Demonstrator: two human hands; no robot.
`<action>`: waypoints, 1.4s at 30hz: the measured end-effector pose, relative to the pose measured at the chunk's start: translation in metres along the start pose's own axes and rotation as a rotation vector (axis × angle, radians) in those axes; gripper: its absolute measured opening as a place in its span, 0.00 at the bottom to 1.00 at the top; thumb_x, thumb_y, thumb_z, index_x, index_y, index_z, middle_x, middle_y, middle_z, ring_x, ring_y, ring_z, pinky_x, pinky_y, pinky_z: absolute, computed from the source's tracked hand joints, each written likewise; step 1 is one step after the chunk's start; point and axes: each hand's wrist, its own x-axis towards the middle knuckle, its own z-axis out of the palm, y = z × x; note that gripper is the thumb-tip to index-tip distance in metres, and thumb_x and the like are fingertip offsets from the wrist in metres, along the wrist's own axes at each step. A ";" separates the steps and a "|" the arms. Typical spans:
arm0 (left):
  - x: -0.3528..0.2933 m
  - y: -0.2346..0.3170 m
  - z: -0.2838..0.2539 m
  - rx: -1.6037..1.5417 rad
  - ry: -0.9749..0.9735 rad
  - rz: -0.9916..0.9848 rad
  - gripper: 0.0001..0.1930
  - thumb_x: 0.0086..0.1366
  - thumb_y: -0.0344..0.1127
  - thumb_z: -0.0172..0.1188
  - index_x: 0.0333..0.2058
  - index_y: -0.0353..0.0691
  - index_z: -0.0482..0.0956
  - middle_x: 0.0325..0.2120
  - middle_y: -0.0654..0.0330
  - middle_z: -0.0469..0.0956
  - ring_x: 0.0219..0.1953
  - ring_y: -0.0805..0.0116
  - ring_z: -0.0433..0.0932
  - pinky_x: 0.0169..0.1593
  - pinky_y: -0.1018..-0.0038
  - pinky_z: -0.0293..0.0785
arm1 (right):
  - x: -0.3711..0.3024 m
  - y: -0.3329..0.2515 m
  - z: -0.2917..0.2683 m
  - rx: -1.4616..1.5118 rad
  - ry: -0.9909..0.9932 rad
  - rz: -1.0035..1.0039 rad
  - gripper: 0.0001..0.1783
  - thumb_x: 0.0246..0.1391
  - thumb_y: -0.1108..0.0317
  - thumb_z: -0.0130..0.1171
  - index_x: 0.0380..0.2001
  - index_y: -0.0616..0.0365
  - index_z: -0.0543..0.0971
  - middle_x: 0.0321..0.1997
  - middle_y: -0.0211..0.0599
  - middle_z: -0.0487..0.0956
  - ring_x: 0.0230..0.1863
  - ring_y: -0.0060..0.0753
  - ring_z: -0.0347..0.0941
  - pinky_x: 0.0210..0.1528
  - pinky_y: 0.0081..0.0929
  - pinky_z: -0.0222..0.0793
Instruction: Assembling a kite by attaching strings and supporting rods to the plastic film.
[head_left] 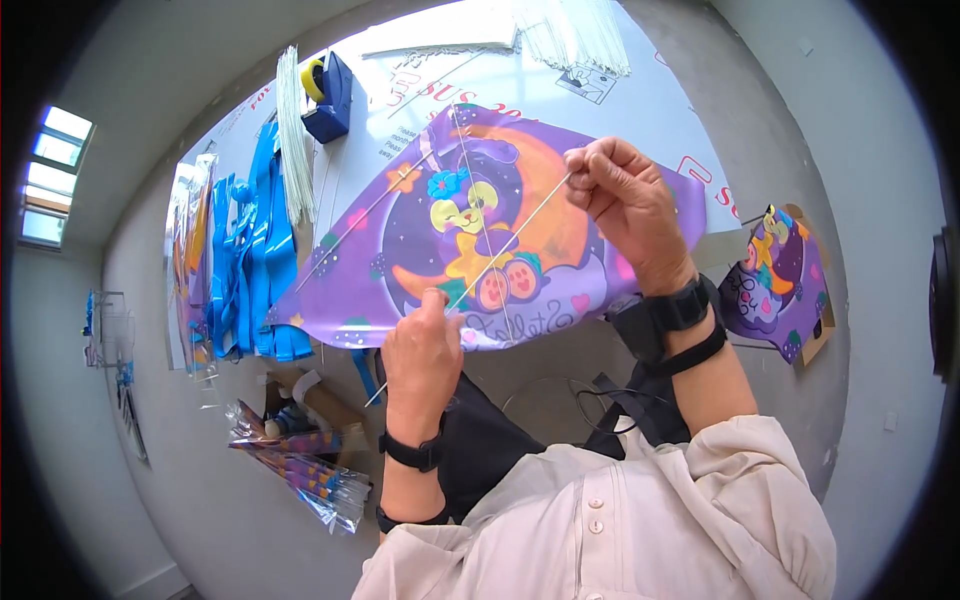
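Observation:
Spread on the table lies a purple kite sail (440, 205) with a rabbit, moon and star print. One thin rod runs down its middle and another along its left slanting edge. Over the sail I hold a separate thin white rod (521, 231) on a slant. My right hand (628, 195) pinches its upper end above the sail's right part. My left hand (424, 345) is closed around it lower down, at the sail's near edge, and the rod's lower end sticks out beyond that hand.
On the white-covered table (385, 75) stand a blue tape dispenser (328, 98), a bundle of white rods (293, 140) and blue strips (268, 225). More rods (565, 35) lie at the back. A second printed sail (778, 280) sits at right; plastic-wrapped packs (310, 475) lie below left.

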 end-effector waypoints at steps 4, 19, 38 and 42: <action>-0.020 0.054 -0.018 -0.830 0.019 -0.087 0.10 0.56 0.23 0.59 0.38 0.34 0.74 0.23 0.61 0.76 0.24 0.78 0.72 0.27 0.82 0.67 | -0.052 0.028 0.038 0.166 0.023 0.173 0.08 0.58 0.69 0.53 0.33 0.63 0.75 0.37 0.39 0.77 0.32 0.22 0.72 0.37 0.21 0.71; -0.040 0.084 -0.013 -0.462 0.413 0.248 0.06 0.53 0.21 0.57 0.31 0.34 0.75 0.26 0.51 0.74 0.28 0.53 0.76 0.30 0.68 0.72 | -0.112 0.026 0.055 0.468 0.316 0.238 0.06 0.55 0.73 0.54 0.36 0.63 0.75 0.36 0.40 0.76 0.36 0.26 0.73 0.35 0.20 0.72; -0.035 0.079 -0.003 -0.369 0.424 0.258 0.07 0.54 0.22 0.57 0.34 0.33 0.75 0.26 0.50 0.76 0.27 0.56 0.76 0.29 0.70 0.72 | -0.115 0.029 0.068 0.436 0.442 0.240 0.02 0.51 0.78 0.52 0.26 0.64 0.71 0.30 0.40 0.72 0.28 0.25 0.68 0.29 0.22 0.67; -0.036 0.078 -0.001 -0.336 0.395 0.248 0.12 0.53 0.24 0.57 0.39 0.34 0.75 0.29 0.49 0.76 0.29 0.52 0.77 0.28 0.67 0.73 | -0.116 0.030 0.070 0.425 0.448 0.247 0.02 0.51 0.78 0.51 0.26 0.63 0.71 0.29 0.40 0.73 0.28 0.26 0.69 0.30 0.23 0.68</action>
